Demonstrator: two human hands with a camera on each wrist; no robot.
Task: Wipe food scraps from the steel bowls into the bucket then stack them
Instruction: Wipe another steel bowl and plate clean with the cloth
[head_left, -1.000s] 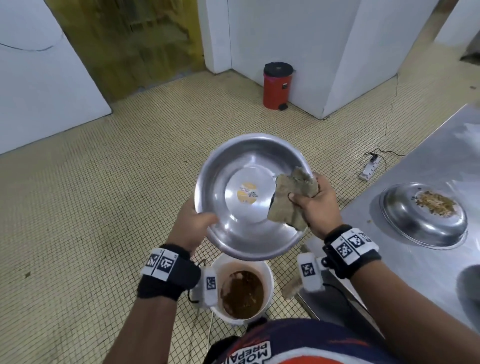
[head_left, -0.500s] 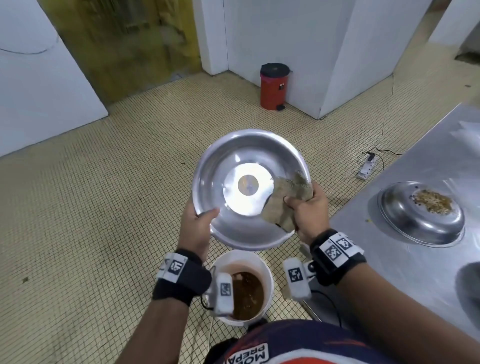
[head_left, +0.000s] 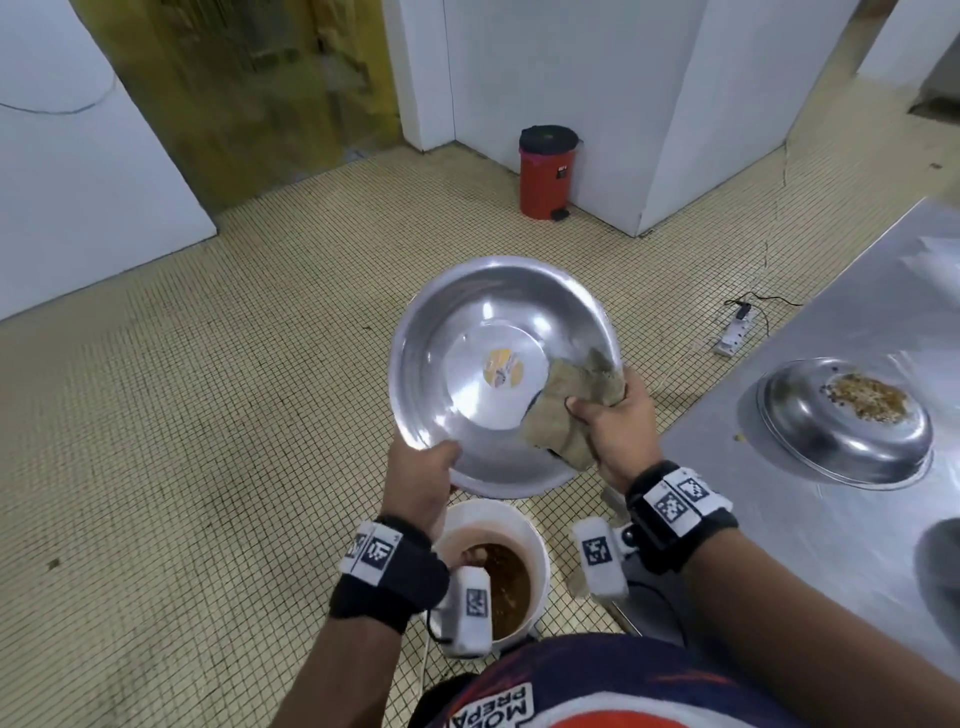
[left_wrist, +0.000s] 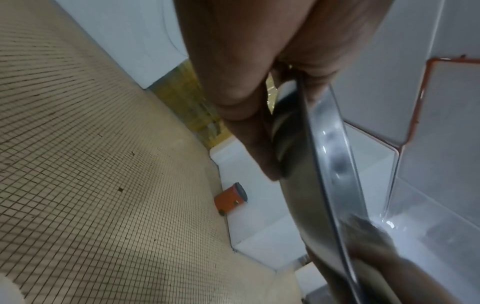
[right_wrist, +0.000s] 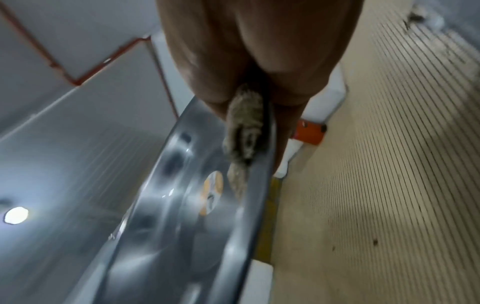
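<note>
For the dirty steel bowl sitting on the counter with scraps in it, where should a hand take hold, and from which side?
Judging by its pose, grip the dirty bowl at its thin flared rim, on the edge nearest the person. It sits upright on the steel counter, scraps toward the far side, so a thumb over the near rim should stay clean.

The cloth (head_left: 569, 402) has slid from the bowl (head_left: 483, 332) centre toward its right rim.

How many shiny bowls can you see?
2. One bowl is held tilted above the bucket by the left hand. The other bowl sits on the steel table, with scraps inside. A dark shape at the right edge might be another.
</note>
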